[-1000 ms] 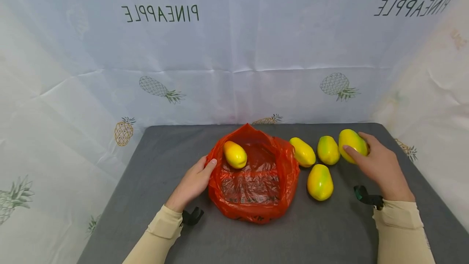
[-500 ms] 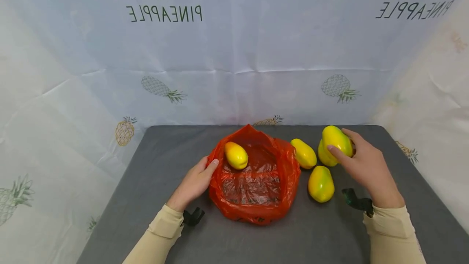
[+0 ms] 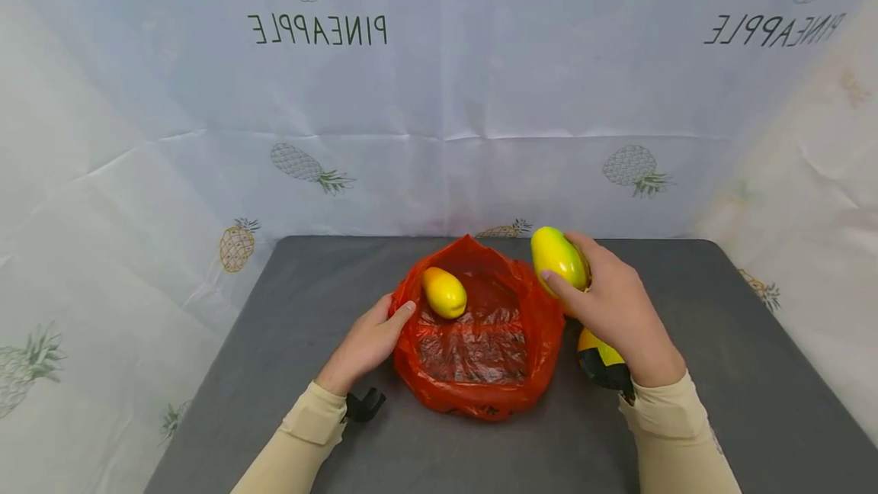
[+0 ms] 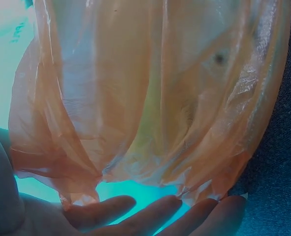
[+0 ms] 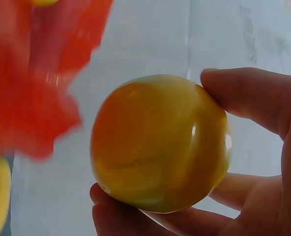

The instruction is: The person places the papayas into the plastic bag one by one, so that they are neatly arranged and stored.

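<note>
A red plastic bag (image 3: 480, 399) stands on the table with its mouth spread wide, and one yellow mango (image 3: 444, 293) lies inside at the left. My left hand (image 3: 370, 338) holds the bag's left rim, thumb over the edge; in the left wrist view the fingers (image 4: 150, 216) lie along the bunched plastic. My right hand (image 3: 617, 307) grips a yellow-green mango (image 3: 557, 254) between thumb and fingers, raised at the bag's right rim. From the right wrist view, the orange-tinged end of this mango (image 5: 160, 142) faces the camera.
Another mango (image 3: 597, 343) rests right of the bag, partly covered by my right wrist and its dark camera mount (image 3: 605, 372). Others nearby are mostly hidden behind my right hand. A white pineapple-print cloth (image 3: 439, 174) hangs behind the grey table (image 3: 329, 273).
My right hand has carried its mango leftward, from the table's far right over the other mangoes to the bag's right rim. The left hand keeps its hold on the bag.
</note>
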Action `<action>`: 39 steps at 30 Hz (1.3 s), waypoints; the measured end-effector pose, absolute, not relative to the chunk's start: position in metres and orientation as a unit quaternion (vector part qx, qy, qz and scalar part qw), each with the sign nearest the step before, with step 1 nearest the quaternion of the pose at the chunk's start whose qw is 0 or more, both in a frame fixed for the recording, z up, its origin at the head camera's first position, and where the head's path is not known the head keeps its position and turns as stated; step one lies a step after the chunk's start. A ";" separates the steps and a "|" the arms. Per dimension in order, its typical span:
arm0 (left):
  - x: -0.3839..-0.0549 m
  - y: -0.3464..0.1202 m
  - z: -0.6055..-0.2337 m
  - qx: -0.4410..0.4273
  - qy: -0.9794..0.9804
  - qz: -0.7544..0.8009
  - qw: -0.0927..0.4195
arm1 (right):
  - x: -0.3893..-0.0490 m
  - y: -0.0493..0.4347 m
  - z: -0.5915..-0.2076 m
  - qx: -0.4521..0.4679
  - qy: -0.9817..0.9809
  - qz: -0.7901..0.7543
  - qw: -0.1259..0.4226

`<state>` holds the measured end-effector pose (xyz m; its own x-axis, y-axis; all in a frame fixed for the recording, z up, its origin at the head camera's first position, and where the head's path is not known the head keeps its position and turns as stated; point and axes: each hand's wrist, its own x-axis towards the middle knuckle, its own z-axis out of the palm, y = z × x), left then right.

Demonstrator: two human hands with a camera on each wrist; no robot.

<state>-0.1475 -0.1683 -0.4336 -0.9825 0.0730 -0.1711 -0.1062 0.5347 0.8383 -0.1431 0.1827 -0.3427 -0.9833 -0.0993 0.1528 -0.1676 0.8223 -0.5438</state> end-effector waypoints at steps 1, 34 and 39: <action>-0.148 -0.168 -0.434 -0.009 0.871 0.482 0.093 | -0.143 0.177 -0.344 0.077 -0.952 0.292 0.058; -0.146 -0.167 -0.436 -0.004 0.875 0.474 0.098 | -0.133 0.037 -0.408 0.175 -0.946 0.272 -0.017; -0.146 -0.168 -0.436 -0.005 0.875 0.474 0.096 | -0.134 0.031 -0.416 0.183 -0.944 0.275 -0.022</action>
<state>-0.1455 -0.1675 -0.4359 -0.9815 0.0826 -0.1728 -0.0995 0.5509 0.8286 -0.1342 0.0314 -0.4156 -0.9324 -0.3564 0.0598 -0.3327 0.7819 -0.5272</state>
